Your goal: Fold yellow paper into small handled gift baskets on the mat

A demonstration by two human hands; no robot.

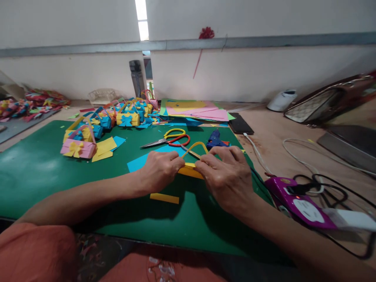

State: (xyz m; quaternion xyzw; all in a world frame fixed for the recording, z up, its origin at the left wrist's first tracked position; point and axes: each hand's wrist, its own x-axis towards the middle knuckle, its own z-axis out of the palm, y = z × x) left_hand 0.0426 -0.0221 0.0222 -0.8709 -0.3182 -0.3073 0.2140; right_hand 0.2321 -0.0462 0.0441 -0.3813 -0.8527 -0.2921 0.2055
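Note:
Between my two hands, above the green mat (123,215), is a small yellow paper basket (191,171) with an arched strip handle. My left hand (163,170) pinches its left end, thumb and fingers closed. At the other end my right hand (227,176) grips it, partly hiding the side. A loose yellow paper strip (164,198) lies on the mat below. Scissors (169,140) with one yellow and one red loop rest just beyond, partly over a blue paper sheet (141,158). A blue glue gun (216,139) lies behind my right hand.
Finished paper baskets (78,148) with bows stand at the back left, near yellow paper pieces (104,149). Stacked coloured sheets (202,109) and a phone (241,123) lie at the back. On the right are a purple power strip (299,203), cables and a bag (326,102).

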